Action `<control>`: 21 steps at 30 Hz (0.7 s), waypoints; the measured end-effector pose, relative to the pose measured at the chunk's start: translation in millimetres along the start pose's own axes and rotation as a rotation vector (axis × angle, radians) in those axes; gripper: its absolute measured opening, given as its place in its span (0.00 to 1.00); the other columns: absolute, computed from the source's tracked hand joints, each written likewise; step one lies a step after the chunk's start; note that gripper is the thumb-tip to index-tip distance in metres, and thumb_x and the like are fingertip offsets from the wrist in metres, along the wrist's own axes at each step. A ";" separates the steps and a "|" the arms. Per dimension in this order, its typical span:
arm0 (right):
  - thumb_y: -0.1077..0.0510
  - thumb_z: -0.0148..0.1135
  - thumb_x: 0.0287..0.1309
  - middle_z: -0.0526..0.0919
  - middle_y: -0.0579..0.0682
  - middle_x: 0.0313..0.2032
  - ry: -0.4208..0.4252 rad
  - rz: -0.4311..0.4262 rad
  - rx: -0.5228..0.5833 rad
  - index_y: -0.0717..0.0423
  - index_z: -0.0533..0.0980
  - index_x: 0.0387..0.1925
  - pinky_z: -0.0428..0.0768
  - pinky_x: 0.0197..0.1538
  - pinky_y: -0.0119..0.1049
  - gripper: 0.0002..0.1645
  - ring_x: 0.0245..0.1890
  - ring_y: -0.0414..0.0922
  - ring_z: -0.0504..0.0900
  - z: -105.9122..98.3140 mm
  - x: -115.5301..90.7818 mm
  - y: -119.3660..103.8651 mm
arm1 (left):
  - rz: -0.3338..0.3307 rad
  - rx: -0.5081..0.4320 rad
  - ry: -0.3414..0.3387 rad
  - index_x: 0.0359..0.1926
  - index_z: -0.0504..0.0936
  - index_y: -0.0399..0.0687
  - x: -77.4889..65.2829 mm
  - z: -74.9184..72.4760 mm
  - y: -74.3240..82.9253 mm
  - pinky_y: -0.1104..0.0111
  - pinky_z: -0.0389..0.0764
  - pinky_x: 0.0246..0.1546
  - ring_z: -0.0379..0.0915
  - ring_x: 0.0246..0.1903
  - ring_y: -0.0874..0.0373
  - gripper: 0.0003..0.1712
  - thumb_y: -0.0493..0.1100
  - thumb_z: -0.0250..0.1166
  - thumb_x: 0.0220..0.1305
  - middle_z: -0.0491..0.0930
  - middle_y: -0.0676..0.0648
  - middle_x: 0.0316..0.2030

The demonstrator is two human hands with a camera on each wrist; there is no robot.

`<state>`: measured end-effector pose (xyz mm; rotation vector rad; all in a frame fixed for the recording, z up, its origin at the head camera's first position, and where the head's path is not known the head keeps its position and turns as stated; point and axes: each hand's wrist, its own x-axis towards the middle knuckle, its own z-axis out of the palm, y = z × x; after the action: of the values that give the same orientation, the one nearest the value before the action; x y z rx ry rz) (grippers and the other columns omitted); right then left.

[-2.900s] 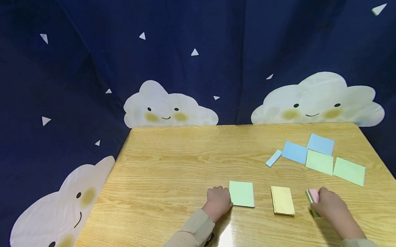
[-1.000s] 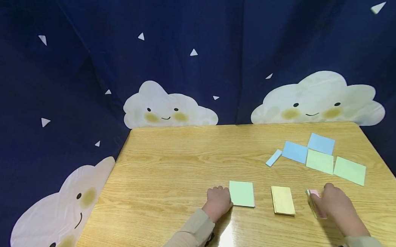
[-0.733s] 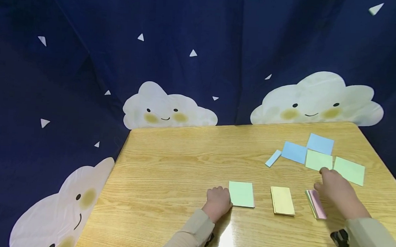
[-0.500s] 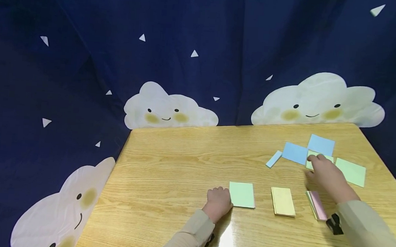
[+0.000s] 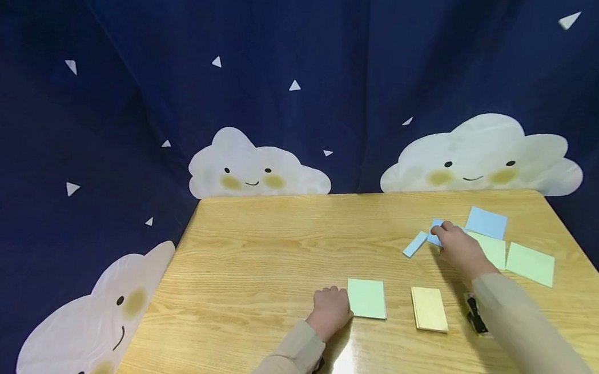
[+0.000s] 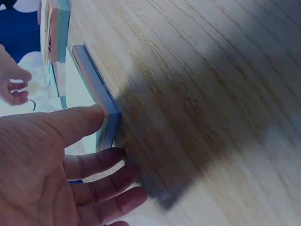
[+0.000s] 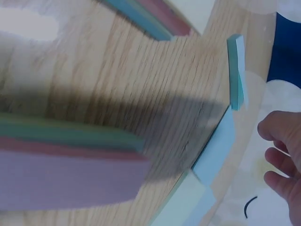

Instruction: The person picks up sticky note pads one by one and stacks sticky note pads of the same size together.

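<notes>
My left hand (image 5: 331,310) rests at the left edge of a square, green-topped stack of coloured pads (image 5: 366,298). In the left wrist view its thumb (image 6: 82,122) touches the stack's corner, the other fingers loosely extended beside it. My right hand (image 5: 457,248), fingers bent and holding nothing, is over a blue pad (image 5: 433,236), covering part of it. Left of that lies a narrow light-blue strip (image 5: 415,244). Under my right wrist, a narrow stack with a pink top (image 7: 66,181) is mostly hidden in the head view.
A yellow-topped stack (image 5: 429,309) stands between the square stack and my right forearm. Another blue pad (image 5: 486,222) and two pale green pads (image 5: 491,250) lie at the back right of the wooden table (image 5: 254,253). A dark blue cloud-patterned curtain (image 5: 287,49) hangs behind.
My right hand has let go of the narrow pink-topped stack and moved up and left, across a green pad to the blue one. My left hand has stayed in place.
</notes>
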<state>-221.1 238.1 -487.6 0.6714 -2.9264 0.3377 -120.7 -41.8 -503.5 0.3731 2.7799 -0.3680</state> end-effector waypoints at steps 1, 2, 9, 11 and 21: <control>0.76 0.64 0.39 0.70 0.61 0.31 -0.001 -0.012 -0.005 0.70 0.71 0.39 0.73 0.25 0.40 0.20 0.28 0.54 0.73 2.2 2.7 -1.3 | 0.000 -0.005 0.006 0.32 0.75 0.49 -0.4 0.4 -0.2 0.67 0.70 0.31 0.71 0.29 0.58 0.22 0.63 0.55 0.57 0.71 0.50 0.26; 0.75 0.64 0.40 0.70 0.60 0.31 -0.002 -0.025 -0.014 0.69 0.72 0.39 0.72 0.24 0.39 0.19 0.27 0.53 0.72 4.4 5.4 -2.3 | 0.000 -0.005 0.013 0.32 0.75 0.49 -0.6 1.0 -0.3 0.67 0.70 0.31 0.71 0.29 0.58 0.22 0.63 0.55 0.57 0.72 0.50 0.26; 0.79 0.58 0.44 0.71 0.59 0.32 -0.072 -0.085 -0.050 0.68 0.73 0.39 0.74 0.28 0.40 0.17 0.29 0.52 0.73 17.9 18.0 -9.2 | -0.007 -0.009 0.023 0.32 0.75 0.49 0.0 3.4 -0.9 0.67 0.70 0.30 0.71 0.28 0.58 0.22 0.62 0.56 0.56 0.72 0.50 0.26; 0.79 0.57 0.45 0.71 0.60 0.34 -0.089 -0.109 -0.050 0.67 0.72 0.40 0.75 0.30 0.41 0.18 0.31 0.53 0.74 21.5 19.2 -10.8 | -0.010 -0.012 0.018 0.32 0.75 0.49 0.5 3.7 -1.3 0.67 0.70 0.30 0.71 0.28 0.58 0.22 0.62 0.56 0.56 0.71 0.50 0.26; 0.71 0.52 0.56 0.73 0.62 0.48 -0.195 -0.167 -0.025 0.61 0.71 0.46 0.71 0.39 0.58 0.15 0.48 0.61 0.71 26.0 14.1 -14.0 | 0.000 -0.017 0.023 0.32 0.75 0.49 -1.9 -1.7 -3.7 0.68 0.69 0.29 0.70 0.28 0.59 0.22 0.63 0.56 0.56 0.71 0.51 0.26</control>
<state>-229.3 213.7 -507.8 0.9902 -3.0203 0.2293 -120.4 -45.2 -500.5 0.3752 2.8037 -0.3417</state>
